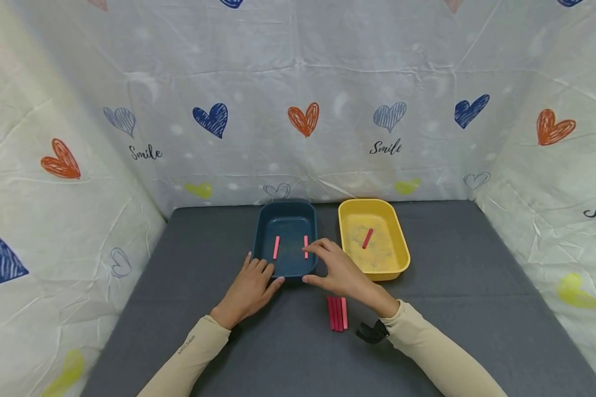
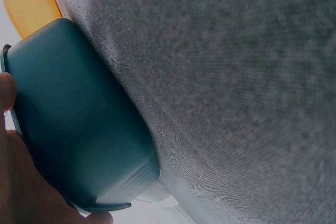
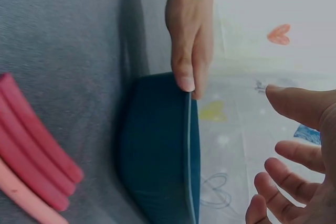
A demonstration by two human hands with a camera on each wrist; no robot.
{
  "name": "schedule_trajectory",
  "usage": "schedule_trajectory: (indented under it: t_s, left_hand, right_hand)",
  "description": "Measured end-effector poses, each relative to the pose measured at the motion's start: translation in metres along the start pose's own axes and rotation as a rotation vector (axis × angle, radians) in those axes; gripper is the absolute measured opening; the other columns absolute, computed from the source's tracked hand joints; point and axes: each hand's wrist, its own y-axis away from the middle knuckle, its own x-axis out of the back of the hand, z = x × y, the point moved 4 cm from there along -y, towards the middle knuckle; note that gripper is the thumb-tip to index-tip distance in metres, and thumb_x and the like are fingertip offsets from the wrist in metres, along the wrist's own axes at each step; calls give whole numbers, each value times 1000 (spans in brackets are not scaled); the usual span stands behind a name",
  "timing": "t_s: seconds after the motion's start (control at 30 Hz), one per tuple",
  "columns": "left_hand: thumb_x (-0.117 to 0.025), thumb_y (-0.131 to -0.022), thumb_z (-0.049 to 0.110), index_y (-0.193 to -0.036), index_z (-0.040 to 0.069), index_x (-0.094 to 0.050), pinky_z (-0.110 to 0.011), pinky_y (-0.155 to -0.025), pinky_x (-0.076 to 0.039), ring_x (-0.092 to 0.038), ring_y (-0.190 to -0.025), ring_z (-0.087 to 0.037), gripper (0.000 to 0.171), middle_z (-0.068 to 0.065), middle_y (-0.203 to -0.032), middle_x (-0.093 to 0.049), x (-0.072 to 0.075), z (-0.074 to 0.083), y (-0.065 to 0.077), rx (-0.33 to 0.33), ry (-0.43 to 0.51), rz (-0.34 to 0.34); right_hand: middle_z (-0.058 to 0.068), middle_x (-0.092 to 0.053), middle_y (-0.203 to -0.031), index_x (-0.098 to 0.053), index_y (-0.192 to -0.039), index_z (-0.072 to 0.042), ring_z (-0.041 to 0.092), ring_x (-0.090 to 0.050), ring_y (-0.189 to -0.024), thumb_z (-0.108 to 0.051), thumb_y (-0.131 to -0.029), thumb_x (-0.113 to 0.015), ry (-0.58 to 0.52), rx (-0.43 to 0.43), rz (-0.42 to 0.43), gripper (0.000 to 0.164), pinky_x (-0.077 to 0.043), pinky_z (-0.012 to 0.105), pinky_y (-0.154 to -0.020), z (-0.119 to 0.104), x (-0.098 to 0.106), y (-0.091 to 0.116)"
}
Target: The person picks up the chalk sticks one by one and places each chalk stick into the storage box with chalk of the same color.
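Note:
A dark blue tray (image 1: 290, 271) holds two light pink sticks, a left one (image 1: 276, 247) and a right one (image 1: 306, 240). My left hand (image 1: 248, 289) grips its near left corner, thumb along the near rim and fingers over the edge. My right hand (image 1: 345, 271) is over the tray's right side, thumb and fingers spread apart with nothing between them. Its fingertips overlap the right pink stick in the head view. In the right wrist view the right hand (image 3: 299, 166) has loosely bent fingers beside the blue tray (image 3: 157, 145).
A yellow tray (image 1: 402, 259) stands to the right with one dark red stick (image 1: 367, 238) in it. Three dark red sticks (image 1: 335, 314) and a light pink stick (image 1: 345, 314) lie side by side on the grey table (image 1: 288, 353), in front of the trays. A patterned curtain (image 1: 258, 149) hangs behind.

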Motion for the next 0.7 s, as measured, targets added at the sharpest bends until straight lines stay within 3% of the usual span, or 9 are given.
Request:
schedule_trajectory:
  t_s: [0.33, 0.7]
  left_hand:
    - [-51, -100, 48, -106, 8, -64, -63, -115, -28, -57, -106, -30, 42, -11, -103, -62, -3, 1, 1, 3, -7, -16]
    - [-47, -101, 49, -107, 9, -63, -62, -116, -27, -56, -106, -30, 43, -10, -103, -61, -5, -3, 0, -1, 22, 1]
  right_hand:
    - [4, -55, -128, -57, -135, -14, 23, -56, -116, -33, -81, -81, -55, -48, -22, 62, -52, 43, -98, 11, -4, 30]
    - [-1, -55, -127, -58, -133, -19, 19, -58, -114, -33, -81, -81, -72, -93, -26, 58, -53, 42, -96, 22, -3, 59]
